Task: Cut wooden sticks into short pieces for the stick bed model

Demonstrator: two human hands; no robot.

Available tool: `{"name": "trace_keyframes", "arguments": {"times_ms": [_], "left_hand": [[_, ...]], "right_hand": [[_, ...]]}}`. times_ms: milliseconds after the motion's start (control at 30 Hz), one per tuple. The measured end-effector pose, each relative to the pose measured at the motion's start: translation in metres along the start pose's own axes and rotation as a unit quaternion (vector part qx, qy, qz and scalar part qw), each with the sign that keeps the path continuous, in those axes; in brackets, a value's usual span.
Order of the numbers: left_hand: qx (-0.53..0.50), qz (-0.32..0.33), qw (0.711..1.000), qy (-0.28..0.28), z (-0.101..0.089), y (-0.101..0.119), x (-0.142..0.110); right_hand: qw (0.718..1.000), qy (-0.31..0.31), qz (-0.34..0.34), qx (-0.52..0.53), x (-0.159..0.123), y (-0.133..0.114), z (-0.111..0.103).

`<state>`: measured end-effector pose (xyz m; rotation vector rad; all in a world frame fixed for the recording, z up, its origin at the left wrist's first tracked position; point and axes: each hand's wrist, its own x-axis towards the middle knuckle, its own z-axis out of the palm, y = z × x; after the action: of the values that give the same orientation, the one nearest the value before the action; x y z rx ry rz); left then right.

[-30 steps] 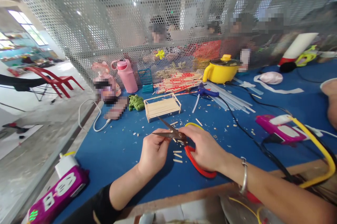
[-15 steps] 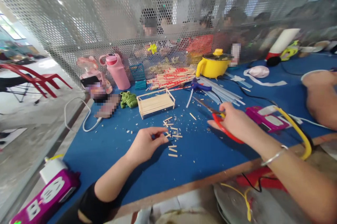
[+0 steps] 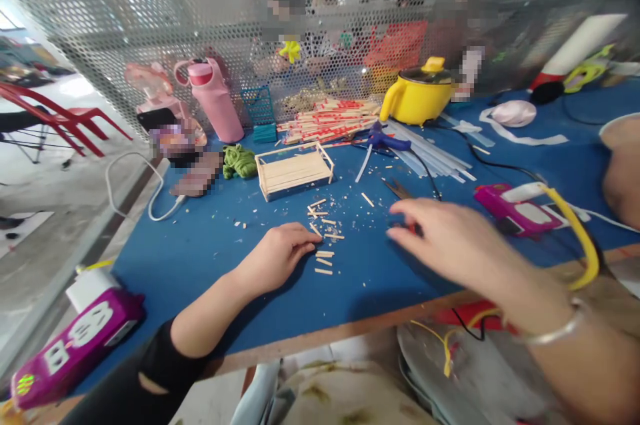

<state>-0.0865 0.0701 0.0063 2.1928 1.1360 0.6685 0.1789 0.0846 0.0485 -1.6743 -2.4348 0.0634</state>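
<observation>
My left hand (image 3: 277, 258) rests on the blue table with thumb and fingers pinched together beside a scatter of short wooden stick pieces (image 3: 324, 254). Whatever the fingertips may hold is too small to make out; one piece lies right against them. My right hand (image 3: 440, 235) hovers over the scissors (image 3: 399, 190), thumb and forefinger apart and nothing gripped. The scissors lie on the table, blades pointing away, their red handles mostly covered by that hand. Behind the pieces stands a small tray-like frame of wooden sticks (image 3: 297, 175) with low rails.
At the back are a bundle of sticks (image 3: 330, 122), a blue glue gun (image 3: 387, 140), clear glue sticks (image 3: 435, 155), a yellow pot (image 3: 420, 100) and a pink bottle (image 3: 217, 102). Green yarn (image 3: 239, 162) sits left; purple power strips (image 3: 523, 212) with cords flank both sides.
My right hand has let go of the scissors, which now lie on the table, and its fingers have spread. My left hand stays by the stick pieces, fingertips closer together. The view has tilted down.
</observation>
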Motion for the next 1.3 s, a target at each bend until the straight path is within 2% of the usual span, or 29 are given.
{"name": "trace_keyframes", "arguments": {"times_ms": [67,133,233,367,500,633,833,967,1300], "left_hand": [[0.027,0.000,1.000,-0.009,-0.001,0.000,0.000],[0.051,0.006,0.998,-0.029,0.000,0.001,0.001],[0.068,0.005,0.997,-0.036,0.003,0.002,0.001],[0.070,-0.012,0.997,-0.036,0.000,0.004,-0.004],[0.048,-0.015,0.996,-0.071,-0.008,0.007,-0.007],[0.062,-0.027,0.994,-0.091,-0.010,0.008,-0.008],[0.087,-0.046,0.993,-0.068,-0.006,0.006,-0.010],[0.103,-0.050,0.992,-0.043,-0.007,0.002,-0.012],[0.085,-0.043,0.994,-0.054,-0.003,0.003,-0.011]], "right_hand": [[0.994,-0.012,-0.057,0.096,-0.011,-0.033,0.018],[0.987,-0.013,-0.074,0.139,-0.018,-0.057,0.037],[0.986,-0.008,-0.084,0.141,-0.020,-0.072,0.056],[0.983,-0.028,-0.109,0.146,-0.015,-0.065,0.058],[0.970,-0.056,-0.146,0.187,-0.007,-0.054,0.051],[0.976,-0.086,-0.156,0.128,0.002,-0.048,0.050],[0.975,-0.053,-0.121,0.182,-0.007,-0.051,0.051],[0.980,-0.025,-0.081,0.177,-0.018,-0.061,0.059],[0.982,0.012,-0.067,0.174,-0.016,-0.066,0.068]]}}
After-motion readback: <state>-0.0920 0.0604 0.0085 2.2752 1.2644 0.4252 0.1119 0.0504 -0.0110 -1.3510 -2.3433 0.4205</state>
